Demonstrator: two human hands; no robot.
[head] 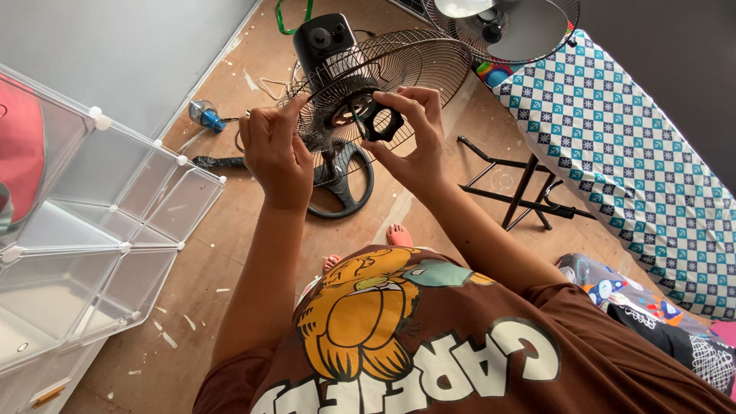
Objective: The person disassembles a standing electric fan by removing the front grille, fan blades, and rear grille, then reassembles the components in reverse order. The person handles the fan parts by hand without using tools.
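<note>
The right hand [410, 142] pinches the black lobed nut [382, 123] at the fan's rear wire guard [383, 77]; the left hand [276, 149] grips the guard's rim; keeping the guard steady and the nut square on the hub looks wise.

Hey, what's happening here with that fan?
A person stands over a black pedestal fan on a wooden floor. Their right hand pinches a black lobed plastic ring nut at the hub of the round wire rear grille. Their left hand grips the grille's rim on the other side. No blade is visible on the fan. A second fan head lies beside a checked ironing board; clear plastic storage cubes stand at the left.
</note>
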